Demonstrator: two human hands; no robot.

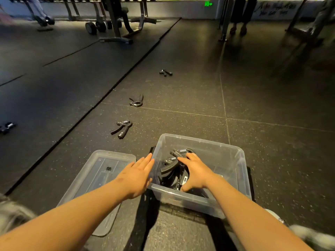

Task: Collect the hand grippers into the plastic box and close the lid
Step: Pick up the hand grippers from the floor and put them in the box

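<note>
The left hand (137,176) lay open, fingers straight and together, flat against the outer left wall of the clear rectangular plastic box (199,141). The right hand (196,173) was down inside that box, fingers spread and fairly straight on a pile of black spring-loaded hand grippers (168,169), closed round none of them. The single box stood on the dark speckled rubber floor (253,87). Its one clear shallow plastic lid (85,182) lay just left of it, partly under the left forearm. In the pile two sprung heads showed; the rest was too tangled to count. Three more lay on the floor beyond the box, well apart from both hands, in a line running away: the nearest gripper (121,128), the middle gripper (136,100) and the farthest gripper (165,72).
</note>
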